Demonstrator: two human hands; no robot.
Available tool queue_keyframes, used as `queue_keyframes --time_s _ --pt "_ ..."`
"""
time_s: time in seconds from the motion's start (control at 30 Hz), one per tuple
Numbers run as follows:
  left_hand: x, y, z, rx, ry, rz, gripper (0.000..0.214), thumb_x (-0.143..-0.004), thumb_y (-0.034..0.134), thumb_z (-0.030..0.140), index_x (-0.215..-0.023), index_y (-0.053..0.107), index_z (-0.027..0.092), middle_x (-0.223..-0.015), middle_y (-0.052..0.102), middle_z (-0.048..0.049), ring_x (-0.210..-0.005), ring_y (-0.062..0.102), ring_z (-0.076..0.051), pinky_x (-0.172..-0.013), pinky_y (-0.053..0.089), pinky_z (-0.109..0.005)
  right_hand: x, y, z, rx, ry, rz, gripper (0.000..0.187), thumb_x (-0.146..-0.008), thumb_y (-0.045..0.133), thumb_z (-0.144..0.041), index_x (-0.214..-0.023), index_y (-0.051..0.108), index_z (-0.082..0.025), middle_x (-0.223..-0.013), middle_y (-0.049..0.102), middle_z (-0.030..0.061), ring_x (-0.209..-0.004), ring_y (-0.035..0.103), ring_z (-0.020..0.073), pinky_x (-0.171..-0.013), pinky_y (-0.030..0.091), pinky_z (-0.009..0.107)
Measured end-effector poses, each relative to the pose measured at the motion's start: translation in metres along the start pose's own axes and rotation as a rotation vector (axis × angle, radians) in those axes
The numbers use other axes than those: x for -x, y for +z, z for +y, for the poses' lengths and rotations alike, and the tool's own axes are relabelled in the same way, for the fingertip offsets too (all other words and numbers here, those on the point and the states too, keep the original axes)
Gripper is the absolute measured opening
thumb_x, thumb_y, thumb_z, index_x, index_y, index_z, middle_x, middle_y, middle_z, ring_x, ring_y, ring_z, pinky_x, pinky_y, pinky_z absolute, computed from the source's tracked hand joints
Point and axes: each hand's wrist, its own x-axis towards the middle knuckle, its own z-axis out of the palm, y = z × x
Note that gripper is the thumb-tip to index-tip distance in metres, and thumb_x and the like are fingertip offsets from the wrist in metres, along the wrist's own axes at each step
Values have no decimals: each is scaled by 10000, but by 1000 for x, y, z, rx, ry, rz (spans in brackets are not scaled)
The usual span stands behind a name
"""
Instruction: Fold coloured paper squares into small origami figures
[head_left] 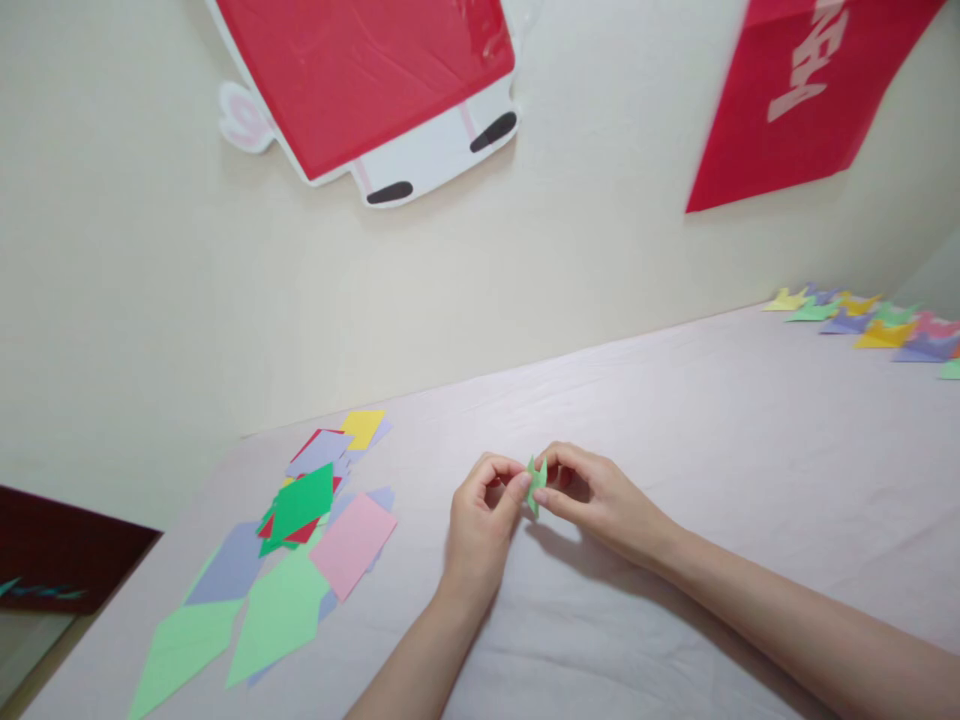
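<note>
A small folded piece of light green paper [535, 484] is held between both hands just above the pale cloth-covered table [675, 420]. My left hand [480, 520] pinches its left side with thumb and fingers curled. My right hand [592, 495] pinches its right side, fingers pressed together. Most of the folded paper is hidden by the fingertips.
Loose coloured paper squares [300, 540] in green, pink, lilac, red and yellow lie scattered at the left of the table. Several folded paper figures [877, 325] sit in a row at the far right edge. Red posters [802, 90] hang on the wall behind.
</note>
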Motion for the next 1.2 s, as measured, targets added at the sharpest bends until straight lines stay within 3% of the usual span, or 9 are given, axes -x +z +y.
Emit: queue_keyframes --time_s 0.37,1.2 --pt "0 2 4 -32 9 -1 106 -850 631 281 -793 616 192 -777 588 13 -746 523 -138 -689 396 -236 0 4 6 -114 44 53 197 -866 584 -333 -740 578 -181 -688 553 -14 -659 515 136 -616 403 247" --pt "-2 -3 5 61 17 -36 113 -810 674 275 -749 659 181 -749 613 13 -727 536 -131 -685 404 -231 -1 -1 5 -234 69 27 184 -790 671 -327 -695 628 -176 -731 618 8 -710 552 153 -667 435 269"
